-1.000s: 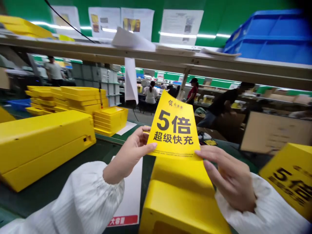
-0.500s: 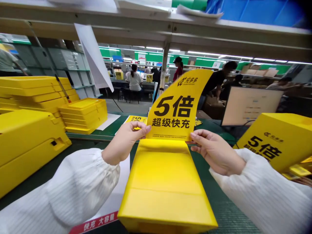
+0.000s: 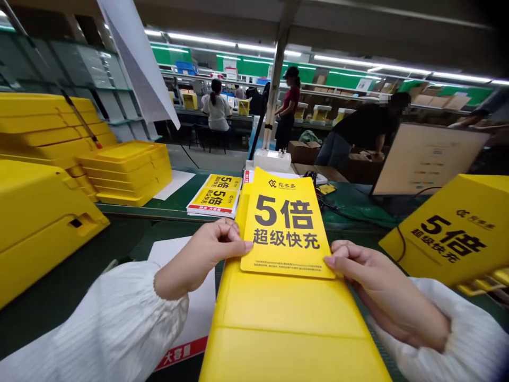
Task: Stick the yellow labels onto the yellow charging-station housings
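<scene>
Several co-workers sit or stand at benches well beyond the fingers. Nearer, a green tabletop runs across the view beneath both hands. Left of the fingers lie a long yellow box and, behind it, a stack of yellow trays. Right of the fingers, a yellow box printed with "5倍" stands tilted. Directly beneath the fingers, a closed yellow carton lies flat, its long axis pointing away from the person. Ahead of the fingers, a stack of printed cards rests on the tabletop. Below the left hand lies a white sheet with a red printed strip.

Main item: a yellow printed card lies flat on the far end of the carton, between the hands. The left hand is at the card's left edge; the right hand is at its lower right corner. Fingers on both hands are lightly curled, tips at the card. Whether they pinch it or only press cannot be told.

Judgement: the step in hand appears to be seating the card on the carton. The card looks slightly skewed, so the next move calls for squaring it to the carton's edges.
</scene>
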A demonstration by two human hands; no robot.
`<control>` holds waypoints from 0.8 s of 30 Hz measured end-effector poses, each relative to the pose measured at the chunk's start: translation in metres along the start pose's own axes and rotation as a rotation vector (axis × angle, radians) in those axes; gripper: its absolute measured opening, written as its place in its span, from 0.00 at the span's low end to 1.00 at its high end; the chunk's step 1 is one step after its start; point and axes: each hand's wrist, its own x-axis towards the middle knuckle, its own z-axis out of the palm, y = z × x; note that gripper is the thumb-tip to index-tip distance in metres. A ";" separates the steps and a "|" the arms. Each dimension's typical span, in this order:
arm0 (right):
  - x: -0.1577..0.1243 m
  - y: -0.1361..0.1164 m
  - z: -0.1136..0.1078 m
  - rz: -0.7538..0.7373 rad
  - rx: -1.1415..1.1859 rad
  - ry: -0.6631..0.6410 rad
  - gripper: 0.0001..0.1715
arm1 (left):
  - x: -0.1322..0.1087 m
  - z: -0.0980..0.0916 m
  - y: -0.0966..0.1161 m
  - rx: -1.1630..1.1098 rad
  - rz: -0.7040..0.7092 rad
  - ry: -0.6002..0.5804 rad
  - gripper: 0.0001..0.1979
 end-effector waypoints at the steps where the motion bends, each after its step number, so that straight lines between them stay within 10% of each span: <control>1: 0.000 0.001 0.000 -0.004 0.005 0.004 0.22 | 0.001 0.000 -0.001 0.003 0.000 0.000 0.17; 24: 0.003 0.006 -0.003 -0.026 0.037 0.009 0.20 | 0.002 0.002 0.000 0.049 0.071 0.012 0.15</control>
